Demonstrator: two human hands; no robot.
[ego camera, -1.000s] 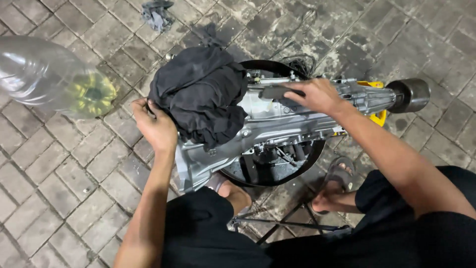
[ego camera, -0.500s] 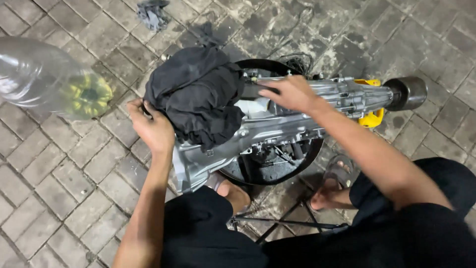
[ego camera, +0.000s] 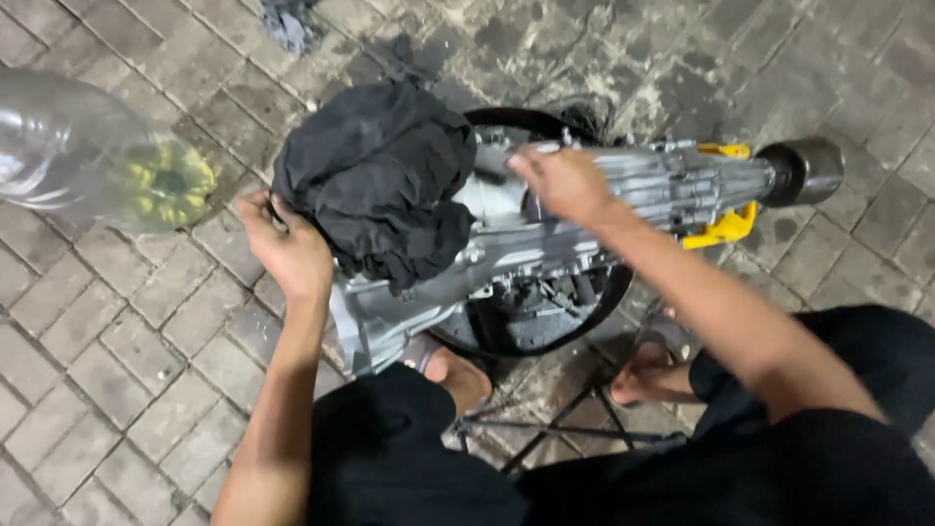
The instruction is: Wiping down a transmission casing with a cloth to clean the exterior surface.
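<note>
The person is crouching over a grey metal gearbox that is lying across a black tyre on the brick paving. The left hand is curling its fingers against the edge of a black cloth bunched over the gearbox's wide end — gripping or merely pressing, I cannot tell. The right hand is resting on top of the housing, fingers bent and loosely closed; whether it is clasping anything is hidden. A clear plastic bottle is lying off to the left — well apart.
</note>
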